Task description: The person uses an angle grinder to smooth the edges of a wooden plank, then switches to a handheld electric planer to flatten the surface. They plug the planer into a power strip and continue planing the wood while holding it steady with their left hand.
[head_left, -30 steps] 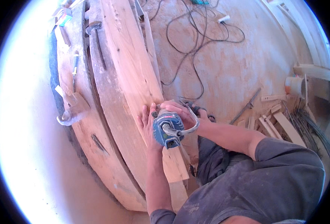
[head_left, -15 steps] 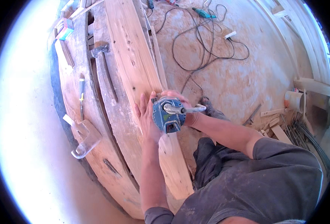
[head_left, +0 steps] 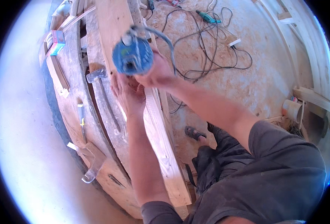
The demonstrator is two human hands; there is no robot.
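A blue electric router [head_left: 132,56] with a grey cord stands over the long pale plank [head_left: 165,160]. My right hand [head_left: 158,71] is wrapped round its right side. Just below the router, my left hand [head_left: 130,96] lies on the plank, fingers stretched along the left side and the thumb near the right edge. The tool's body hides its base and bit. Along the near stretch of plank, the surface shows bright and freshly cut.
Beside the plank, rough boards bear a hammer [head_left: 96,74], a slim tool with a yellow band [head_left: 81,118], a bent wooden-bodied tool [head_left: 94,158] and a small box [head_left: 56,43]. On the floor lie a green power tool [head_left: 208,16] and looped black cables [head_left: 204,52]. A bucket [head_left: 292,110] stands right.
Both hands and the router have moved away from me, up the plank and to the left. The near part of the plank is now uncovered. My sandalled foot shows more plainly.
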